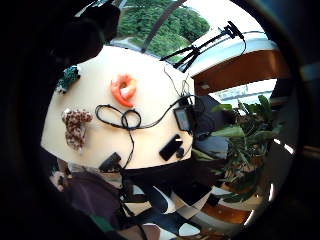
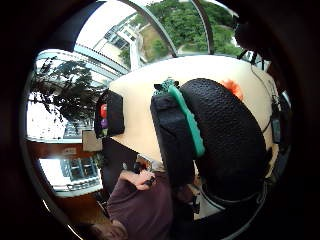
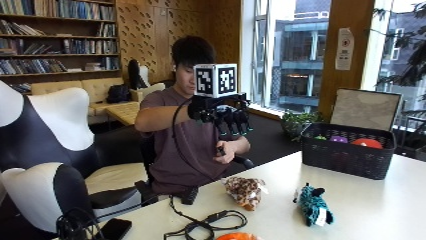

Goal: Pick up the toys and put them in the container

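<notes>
Black mesh walls mark the container [image 3: 346, 156], standing at the far window-side end of the bench [image 3: 373, 200] with a red and a purple toy already inside. Three toys are left on the bench: a spotted brown plush [image 3: 245, 191] near the person's edge, a teal plush [image 3: 311, 204] just beside it toward the container, and an orange toy [image 3: 236, 236] at the edge opposite the person, beside a looped black cable [image 3: 206, 225].

The gloved right hand [image 3: 223, 116] hangs in the air in front of the person's chest, well above the bench, with nothing in it; its fingers droop downward in a relaxed, open spread. The bare hand [image 3: 229, 147] sits lower, curled round a small dark object I cannot identify.

The step in hand looks like a reach for the next toy. The spotted plush is nearest, so lowering the hand straight over it and closing round its middle should work well; soft toys squash, so gather the body, not a limb. Steer past the cable to avoid dragging it along.
</notes>
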Motion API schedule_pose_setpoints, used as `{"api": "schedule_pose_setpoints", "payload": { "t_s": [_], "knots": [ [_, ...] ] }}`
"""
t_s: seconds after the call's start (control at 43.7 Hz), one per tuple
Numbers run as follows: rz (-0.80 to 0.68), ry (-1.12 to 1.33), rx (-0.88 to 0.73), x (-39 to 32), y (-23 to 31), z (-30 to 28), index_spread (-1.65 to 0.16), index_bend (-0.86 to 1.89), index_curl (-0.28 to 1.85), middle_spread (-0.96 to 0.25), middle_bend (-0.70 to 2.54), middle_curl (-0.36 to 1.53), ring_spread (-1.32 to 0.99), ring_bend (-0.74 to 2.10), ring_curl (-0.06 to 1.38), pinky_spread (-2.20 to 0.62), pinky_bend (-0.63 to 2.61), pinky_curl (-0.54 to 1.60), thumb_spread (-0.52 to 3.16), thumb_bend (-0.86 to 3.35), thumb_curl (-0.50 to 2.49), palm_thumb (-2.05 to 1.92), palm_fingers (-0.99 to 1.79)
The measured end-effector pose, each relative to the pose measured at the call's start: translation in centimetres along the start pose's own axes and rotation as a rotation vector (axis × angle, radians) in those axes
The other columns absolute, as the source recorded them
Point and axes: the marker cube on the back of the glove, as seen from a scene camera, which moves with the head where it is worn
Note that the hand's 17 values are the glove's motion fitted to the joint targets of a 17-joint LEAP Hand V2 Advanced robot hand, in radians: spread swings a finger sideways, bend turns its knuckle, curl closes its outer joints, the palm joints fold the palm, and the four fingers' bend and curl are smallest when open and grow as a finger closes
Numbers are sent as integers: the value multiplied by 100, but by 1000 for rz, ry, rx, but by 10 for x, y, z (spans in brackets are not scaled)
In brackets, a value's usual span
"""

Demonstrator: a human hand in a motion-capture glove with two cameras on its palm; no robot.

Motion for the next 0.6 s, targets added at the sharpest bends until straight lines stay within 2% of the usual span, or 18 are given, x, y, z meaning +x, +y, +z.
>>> {"api": "schedule_pose_setpoints", "payload": {
  "t_s": [0.115, 0.252, 0.435, 0.595],
  "knots": [
    [1, -13, -28, 1, -4, -4, -11, 14, 6, -4, 24, 8, -11, 42, 11, -4, 49, 15, 80, -5, -1, -9, 42],
    [17, -27, -52, 8, -15, -11, -15, 14, 9, -4, 26, 12, -16, 48, 15, -5, 54, 20, 111, -5, 0, -9, 37],
    [54, -31, -62, 20, -38, -9, -17, 13, 12, -5, 27, 17, -20, 55, 18, -5, 60, 25, 132, -5, 2, -10, 29],
    [83, 5, -84, 30, -65, 1, -18, 13, 13, -11, 28, 21, -21, 60, 21, -4, 66, 27, 140, -5, 3, -10, 20]
  ]
}}
